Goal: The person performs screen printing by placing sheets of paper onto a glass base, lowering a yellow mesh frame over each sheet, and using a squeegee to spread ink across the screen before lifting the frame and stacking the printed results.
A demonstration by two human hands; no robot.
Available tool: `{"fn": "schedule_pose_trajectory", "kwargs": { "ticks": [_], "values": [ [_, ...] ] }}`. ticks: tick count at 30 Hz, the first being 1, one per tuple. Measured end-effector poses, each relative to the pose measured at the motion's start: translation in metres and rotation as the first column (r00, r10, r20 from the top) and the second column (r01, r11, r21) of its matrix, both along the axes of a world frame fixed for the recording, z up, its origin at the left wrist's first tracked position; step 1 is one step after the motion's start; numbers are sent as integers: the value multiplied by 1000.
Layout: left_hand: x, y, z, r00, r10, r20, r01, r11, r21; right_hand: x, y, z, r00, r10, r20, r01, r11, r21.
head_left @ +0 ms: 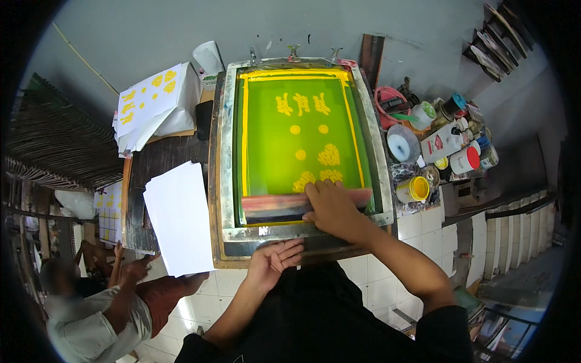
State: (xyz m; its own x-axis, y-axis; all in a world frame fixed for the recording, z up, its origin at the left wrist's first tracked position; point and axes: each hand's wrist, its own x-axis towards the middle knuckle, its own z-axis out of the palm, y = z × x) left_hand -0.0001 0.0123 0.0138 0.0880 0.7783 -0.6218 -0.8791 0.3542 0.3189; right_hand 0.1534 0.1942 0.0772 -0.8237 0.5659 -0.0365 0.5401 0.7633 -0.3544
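In front of me lies a screen-printing frame [379,163] with a metal border and green mesh [272,145]. Yellow flower-like shapes, dots and characters show on the mesh, and a yellow ink line runs along its sides and far edge. My right hand [333,209] grips a wide squeegee [272,207] with a reddish-brown handle, which rests across the near end of the mesh. Just below the frame's near edge, my left hand [275,260] is palm up with its fingers loosely stretched, holding nothing that I can see.
White sheets [178,224] lie left of the frame; a stack of yellow-printed paper [157,100] stands behind them. At right are a yellow ink tub [413,190], a red-lidded jar [465,160] and several other containers. Another person [103,314] sits at lower left.
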Motion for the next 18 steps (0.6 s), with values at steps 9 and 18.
{"fn": "schedule_pose_trajectory", "kwargs": {
  "ticks": [9,18],
  "values": [
    [-1,-5,-16,999,-30,16,32,993,-111,-27,53,-4,995,-23,-101,54,946,320],
    [1,-8,-2,984,-93,-149,72,987,-145,-85,198,-14,990,-43,-137,96,907,410]
  ]
}}
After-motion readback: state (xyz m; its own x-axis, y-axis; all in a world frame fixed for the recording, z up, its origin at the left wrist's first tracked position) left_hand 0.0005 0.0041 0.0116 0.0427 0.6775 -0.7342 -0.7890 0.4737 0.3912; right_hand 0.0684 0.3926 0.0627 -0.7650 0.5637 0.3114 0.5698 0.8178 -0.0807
